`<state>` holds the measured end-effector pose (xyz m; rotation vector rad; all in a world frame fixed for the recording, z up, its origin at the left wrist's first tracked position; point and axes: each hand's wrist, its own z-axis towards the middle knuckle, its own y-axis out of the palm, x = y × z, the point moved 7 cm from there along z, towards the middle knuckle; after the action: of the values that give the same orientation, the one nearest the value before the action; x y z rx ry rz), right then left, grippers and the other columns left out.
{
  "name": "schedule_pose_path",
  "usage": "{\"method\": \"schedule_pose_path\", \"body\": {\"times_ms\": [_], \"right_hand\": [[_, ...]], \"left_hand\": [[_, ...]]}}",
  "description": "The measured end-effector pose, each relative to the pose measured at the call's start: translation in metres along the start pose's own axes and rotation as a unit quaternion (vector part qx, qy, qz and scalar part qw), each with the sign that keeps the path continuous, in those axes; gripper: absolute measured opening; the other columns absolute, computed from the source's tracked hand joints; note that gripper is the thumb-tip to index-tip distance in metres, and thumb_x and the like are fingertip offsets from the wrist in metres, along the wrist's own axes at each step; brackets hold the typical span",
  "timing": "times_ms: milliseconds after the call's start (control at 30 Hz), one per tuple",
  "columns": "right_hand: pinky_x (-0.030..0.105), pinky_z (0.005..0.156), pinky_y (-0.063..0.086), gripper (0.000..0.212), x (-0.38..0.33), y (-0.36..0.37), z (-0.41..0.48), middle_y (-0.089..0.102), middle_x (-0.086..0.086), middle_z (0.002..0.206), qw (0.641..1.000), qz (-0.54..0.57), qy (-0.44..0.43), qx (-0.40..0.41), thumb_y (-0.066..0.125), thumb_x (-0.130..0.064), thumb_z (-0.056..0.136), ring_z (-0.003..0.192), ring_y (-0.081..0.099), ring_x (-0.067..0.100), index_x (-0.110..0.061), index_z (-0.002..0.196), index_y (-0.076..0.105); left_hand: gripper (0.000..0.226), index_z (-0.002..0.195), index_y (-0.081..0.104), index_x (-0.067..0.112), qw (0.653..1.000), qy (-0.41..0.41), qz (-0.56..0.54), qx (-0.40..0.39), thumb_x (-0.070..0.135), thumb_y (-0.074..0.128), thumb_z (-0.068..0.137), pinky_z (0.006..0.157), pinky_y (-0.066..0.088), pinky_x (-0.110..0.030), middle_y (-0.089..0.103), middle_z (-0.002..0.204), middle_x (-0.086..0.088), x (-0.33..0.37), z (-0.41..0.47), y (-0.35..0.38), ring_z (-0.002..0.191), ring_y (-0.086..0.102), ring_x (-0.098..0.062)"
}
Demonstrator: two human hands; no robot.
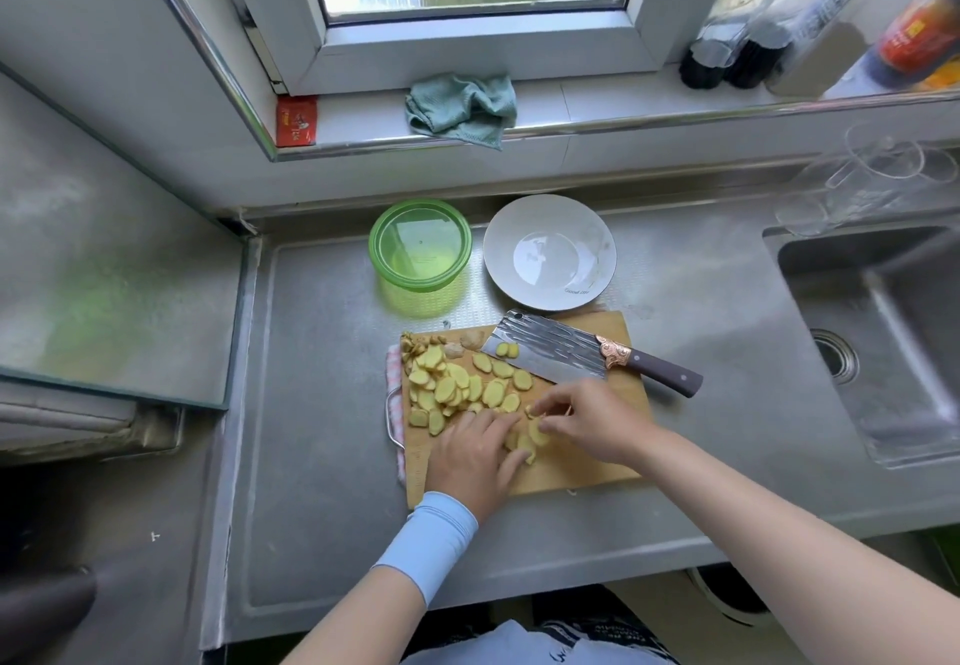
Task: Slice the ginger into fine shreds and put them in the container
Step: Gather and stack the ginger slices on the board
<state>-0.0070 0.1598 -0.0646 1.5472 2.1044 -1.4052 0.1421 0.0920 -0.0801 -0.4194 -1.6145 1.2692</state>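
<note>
Both hands worked over the cutting board [587,467]: left hand [475,456] lay flat on ginger slices [457,389], right hand [592,420] pinched a few; green container [421,249] stood beyond, cleaver [550,352] alongside.

**What I could not make out**

My left hand [475,451] covered part of the ginger slices [457,389], so I could not count those under its fingers. My right hand [587,417] hid whatever its fingertips pinched. The cutting board [587,472] concealed most of the checked cloth [395,378] beneath it. The small print on the plate [549,252] was too tiny to read. The bottles [779,41] on the sill were blurred and cut off at the top and right edges, labels illegible. The clear glassware [872,181] by the sink [883,342] blurred together; the sink ran off the right edge.
</note>
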Motion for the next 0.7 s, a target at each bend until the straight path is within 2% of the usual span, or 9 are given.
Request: {"method": "schedule_pose_path", "body": {"times_ms": [100,200,333,433,567,700], "right_hand": [[0.012,0.076,0.043,0.010,0.006,0.013,-0.004,0.070,-0.015,0.087,1.000,0.001,0.011,0.015,0.078,-0.021,0.084,0.082,0.061,-0.002,-0.024,0.094,0.079],[0.016,0.083,0.047,0.010,0.011,0.016,-0.005,0.074,-0.010,0.093,0.998,-0.002,0.019,0.055,0.078,-0.024,0.083,0.089,0.064,0.004,-0.024,0.093,0.079],[0.022,0.083,0.047,0.015,0.009,0.017,-0.008,0.073,-0.004,0.094,0.996,-0.055,-0.020,0.065,0.074,-0.026,0.087,0.091,0.066,0.012,-0.024,0.102,0.075],[0.026,0.084,0.046,0.023,0.008,0.017,-0.011,0.071,-0.002,0.099,0.992,-0.095,-0.053,0.063,0.070,-0.026,0.090,0.096,0.064,0.016,-0.024,0.113,0.070],[0.030,0.081,0.046,0.025,0.009,0.018,-0.015,0.067,-0.002,0.098,0.986,-0.125,-0.093,0.068,0.068,-0.027,0.090,0.096,0.062,0.020,-0.023,0.114,0.067],[0.034,0.079,0.050,0.034,0.011,0.027,-0.021,0.059,-0.003,0.103,0.981,-0.145,-0.117,0.046,0.066,-0.042,0.087,0.096,0.061,0.020,-0.027,0.118,0.064]], "left_hand": [[0.042,0.113,0.064,0.026,1.000,0.007,-0.016,-0.007,0.048,0.058,0.078,0.069,0.053,-0.031,0.061,0.102,0.005,0.000,-0.004,-0.001,0.086,0.060,-0.020],[0.035,0.109,0.065,0.027,1.000,0.023,-0.019,-0.001,0.044,0.061,0.078,0.068,0.053,-0.032,0.058,0.098,0.006,-0.001,-0.005,0.003,0.083,0.057,-0.020],[0.035,0.108,0.067,0.022,0.999,0.016,-0.037,0.015,0.035,0.074,0.076,0.069,0.052,-0.032,0.060,0.097,0.003,-0.003,-0.006,0.006,0.086,0.055,-0.020],[0.031,0.108,0.067,0.021,0.999,0.012,-0.046,0.022,0.036,0.068,0.081,0.070,0.052,-0.032,0.062,0.095,0.003,0.000,-0.006,0.006,0.086,0.055,-0.021],[0.036,0.107,0.068,0.021,0.997,-0.001,-0.072,0.026,0.021,0.083,0.075,0.070,0.049,-0.030,0.063,0.092,0.003,0.002,-0.004,0.009,0.085,0.053,-0.018],[0.040,0.108,0.067,0.017,0.994,0.007,-0.103,0.030,0.010,0.084,0.073,0.078,0.046,-0.026,0.064,0.092,0.000,0.005,-0.004,0.009,0.085,0.053,-0.018]]}}
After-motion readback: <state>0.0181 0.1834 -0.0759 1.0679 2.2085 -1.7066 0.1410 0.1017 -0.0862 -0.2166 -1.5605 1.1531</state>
